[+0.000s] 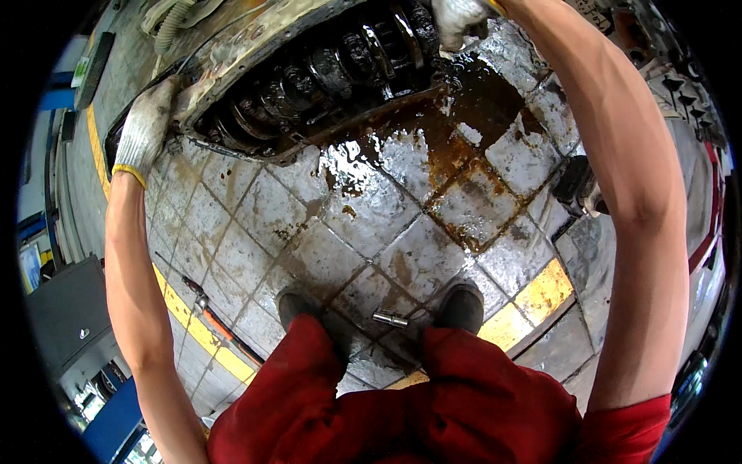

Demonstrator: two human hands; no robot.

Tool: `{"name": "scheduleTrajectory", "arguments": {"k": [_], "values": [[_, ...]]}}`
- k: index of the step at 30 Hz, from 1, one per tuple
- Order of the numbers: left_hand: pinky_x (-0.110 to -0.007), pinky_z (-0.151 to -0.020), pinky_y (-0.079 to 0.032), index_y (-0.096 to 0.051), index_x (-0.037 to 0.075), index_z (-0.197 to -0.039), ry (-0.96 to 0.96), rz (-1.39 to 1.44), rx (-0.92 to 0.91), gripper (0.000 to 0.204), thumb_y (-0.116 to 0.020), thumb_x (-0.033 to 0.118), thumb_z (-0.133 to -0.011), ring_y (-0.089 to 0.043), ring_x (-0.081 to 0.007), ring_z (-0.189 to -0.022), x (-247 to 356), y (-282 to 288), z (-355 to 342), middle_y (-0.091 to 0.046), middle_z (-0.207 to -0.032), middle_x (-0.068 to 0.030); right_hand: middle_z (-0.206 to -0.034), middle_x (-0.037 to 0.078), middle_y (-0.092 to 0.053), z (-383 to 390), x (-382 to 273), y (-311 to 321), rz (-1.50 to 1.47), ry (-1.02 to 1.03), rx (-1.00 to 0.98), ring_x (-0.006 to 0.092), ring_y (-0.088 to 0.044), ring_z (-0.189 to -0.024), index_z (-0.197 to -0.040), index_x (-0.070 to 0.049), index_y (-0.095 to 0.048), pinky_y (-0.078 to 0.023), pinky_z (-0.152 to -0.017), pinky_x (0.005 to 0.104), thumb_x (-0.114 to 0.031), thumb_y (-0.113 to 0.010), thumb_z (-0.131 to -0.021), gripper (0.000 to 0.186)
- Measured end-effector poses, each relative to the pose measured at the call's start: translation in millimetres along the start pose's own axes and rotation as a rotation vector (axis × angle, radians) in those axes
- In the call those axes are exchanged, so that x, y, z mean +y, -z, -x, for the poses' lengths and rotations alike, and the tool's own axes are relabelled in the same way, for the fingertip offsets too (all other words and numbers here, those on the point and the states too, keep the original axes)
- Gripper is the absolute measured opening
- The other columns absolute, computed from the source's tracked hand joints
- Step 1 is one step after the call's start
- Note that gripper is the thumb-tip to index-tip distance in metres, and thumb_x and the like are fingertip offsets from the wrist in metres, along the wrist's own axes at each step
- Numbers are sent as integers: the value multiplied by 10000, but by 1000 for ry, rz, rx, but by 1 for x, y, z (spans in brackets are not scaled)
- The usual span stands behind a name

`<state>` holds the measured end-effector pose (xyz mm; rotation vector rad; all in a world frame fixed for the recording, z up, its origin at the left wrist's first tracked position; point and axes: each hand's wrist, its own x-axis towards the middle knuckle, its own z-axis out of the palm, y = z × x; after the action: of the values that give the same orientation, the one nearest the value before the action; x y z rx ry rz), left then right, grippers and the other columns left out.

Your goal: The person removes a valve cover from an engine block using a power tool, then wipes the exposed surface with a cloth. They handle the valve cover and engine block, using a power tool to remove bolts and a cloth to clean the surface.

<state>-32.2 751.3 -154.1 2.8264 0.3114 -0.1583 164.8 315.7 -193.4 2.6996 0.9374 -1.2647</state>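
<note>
A large engine block [229, 71] lies tilted across the top of the view, its open side toward me. Inside it, a dark crankshaft [297, 83] glistens with oil. My left hand [148, 124], in a white knit glove with a yellow cuff, is closed on the block's left end; the fingertips are partly hidden there. At the block's far right end, my gloved right hand [457, 25] is curled against the edge, its fingers bent and stained dark. Brown oil [488, 97] has pooled on the tiles below the block's right side.
A shiny metal socket [390, 319] lies on the floor between my boots [461, 307]. An orange-handled tool [218, 325] rests by the yellow floor line [189, 319] at left. A dark metal part [573, 185] sits beside my right arm. A grey cabinet [73, 309] stands far left.
</note>
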Motion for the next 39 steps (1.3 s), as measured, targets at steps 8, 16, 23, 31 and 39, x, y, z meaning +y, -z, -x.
{"name": "scheduleTrajectory", "arguments": {"k": [8,16,23,31,39], "values": [[-441,-982,-518,-641,31,-1337,25,-42,-6,375,-464,180,-1041,-668,-415,-1155,5,0,10,-690,-1261,-264,-572,158,-596,-50,46,-38,620,580,526,345,-537,-473,-528,-105,-626,-387,-466,490,-323,-788,-698,320],[-453,-994,-513,-627,28,-1371,-49,-72,78,399,-477,166,-1027,-665,-426,-1160,21,-7,5,-694,-1260,-276,-759,142,-691,36,-4,-70,520,193,1210,368,-702,-748,-988,-77,-661,-542,-666,484,-237,-642,-811,240],[-390,-971,-519,-640,-10,-1381,47,71,56,449,-444,259,-1079,-694,-308,-1092,12,0,3,-726,-1266,-199,-860,227,-752,26,-13,-38,407,-36,656,419,-723,-764,-759,-40,-756,-571,-684,516,-216,-682,-733,193],[-359,-950,-500,-672,-2,-1345,105,105,65,556,-474,443,-1076,-673,-249,-1088,-20,9,-28,-735,-1246,-160,-737,148,-740,-27,21,-9,696,603,257,339,-677,-640,-683,-44,-755,-523,-576,474,-330,-789,-701,289],[-333,-998,-484,-652,3,-1392,194,75,21,564,-513,452,-1080,-664,-233,-1144,4,19,-53,-722,-1297,-148,-832,177,-749,-1,14,-79,296,5,1096,379,-735,-749,-1031,-89,-753,-575,-685,518,-179,-577,-881,248]]}}
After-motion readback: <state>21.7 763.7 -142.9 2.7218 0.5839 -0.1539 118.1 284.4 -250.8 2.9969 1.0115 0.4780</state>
